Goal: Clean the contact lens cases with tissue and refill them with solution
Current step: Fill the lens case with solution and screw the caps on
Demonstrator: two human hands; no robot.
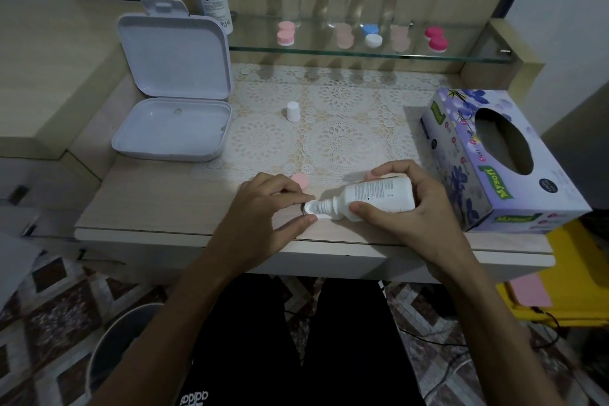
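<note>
Refilling is the step in hand, as I judge it: I have the case well under the nozzle. My left hand [263, 208] pinches the small white lens case [309, 209] between thumb and forefinger, the other fingers loosely curled, at the desk's [164, 208] front edge. At 3 o'clock of it my right hand [408, 204] wraps the solution bottle [379, 196], tipped nearly flat, nozzle touching the case. Pink cap [300, 181] lies at 12 o'clock of the case. Next I need a gentle squeeze, then capping.
</note>
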